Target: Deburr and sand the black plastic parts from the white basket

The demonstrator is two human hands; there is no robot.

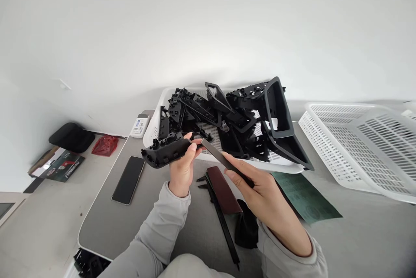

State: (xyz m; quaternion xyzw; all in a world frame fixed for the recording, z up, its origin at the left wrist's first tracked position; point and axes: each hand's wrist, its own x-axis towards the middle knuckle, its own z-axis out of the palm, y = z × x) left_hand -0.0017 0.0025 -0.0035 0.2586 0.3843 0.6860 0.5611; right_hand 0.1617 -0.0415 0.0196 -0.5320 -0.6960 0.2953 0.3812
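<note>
The left hand (pixel 182 169) grasps a black plastic part (pixel 165 152) between thumb and fingers, up in front of the white basket (pixel 152 135). The right hand (pixel 260 189) grips a flat grey strip (pixel 216 154), its tip just beside the left thumb; whether it touches the part, I cannot tell. The part's long axis runs roughly left to right, its bulk left of the thumb; the strip slants down from that tip toward the right hand, so the left hand is nearer the part. Below the hands, a caliper (pixel 224 224) and a dark red sheet (pixel 223 189) lie on the desk (pixel 100 226). Farther out are a phone (pixel 128 180) at left and a green sheet (pixel 308 198) at right.
</note>
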